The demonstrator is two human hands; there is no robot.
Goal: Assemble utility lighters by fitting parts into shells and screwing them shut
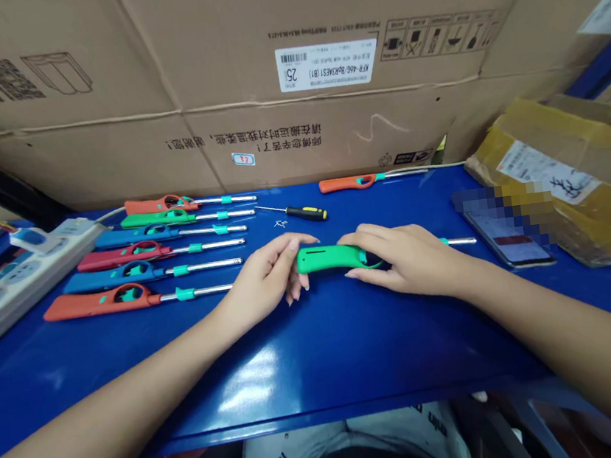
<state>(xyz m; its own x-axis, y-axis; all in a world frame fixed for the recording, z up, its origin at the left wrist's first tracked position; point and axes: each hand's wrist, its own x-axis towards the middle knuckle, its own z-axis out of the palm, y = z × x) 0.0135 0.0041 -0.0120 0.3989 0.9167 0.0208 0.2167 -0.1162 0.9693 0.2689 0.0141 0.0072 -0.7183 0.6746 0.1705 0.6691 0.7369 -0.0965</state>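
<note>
Between my two hands, a green long-nosed lighter point(328, 258) is held just over the blue table, its metal tube pointing right. My left hand point(274, 270) closes on the butt end of the handle with thumb and fingers. Around the trigger part lies my right hand point(398, 258), its fingers covering the middle of the lighter; the tube tip shows beyond it. A screwdriver point(306, 213) with a black and yellow handle lies behind my hands. Further back, an orange lighter point(347, 183) rests near the cardboard.
Several lighters, such as an orange one point(103, 301), lie in a column at left. Beside them is a white power strip point(27, 274). A phone point(506, 230) and a taped carton point(582, 173) stand at right. Large cardboard point(237, 37) walls the back.
</note>
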